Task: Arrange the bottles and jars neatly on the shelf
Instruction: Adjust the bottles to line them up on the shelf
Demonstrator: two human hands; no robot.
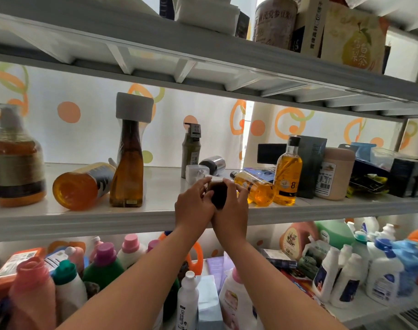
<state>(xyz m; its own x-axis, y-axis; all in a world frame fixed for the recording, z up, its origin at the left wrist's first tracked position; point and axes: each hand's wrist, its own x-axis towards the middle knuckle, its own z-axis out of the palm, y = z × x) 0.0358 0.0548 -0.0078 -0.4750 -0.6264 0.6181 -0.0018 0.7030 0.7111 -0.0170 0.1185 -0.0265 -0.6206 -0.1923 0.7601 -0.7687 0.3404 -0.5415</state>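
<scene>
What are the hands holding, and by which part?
A dark bottle, held by its sides: the left hand grips its left side and the right hand its right side.

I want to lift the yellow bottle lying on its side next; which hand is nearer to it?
Right. The right hand, gripping the dark bottle, is close beside the lying yellow bottle; the left hand is on the dark bottle's far side.

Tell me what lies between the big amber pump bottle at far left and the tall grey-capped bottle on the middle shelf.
An orange bottle lies on its side there, base toward the camera, as the head view shows.
</scene>
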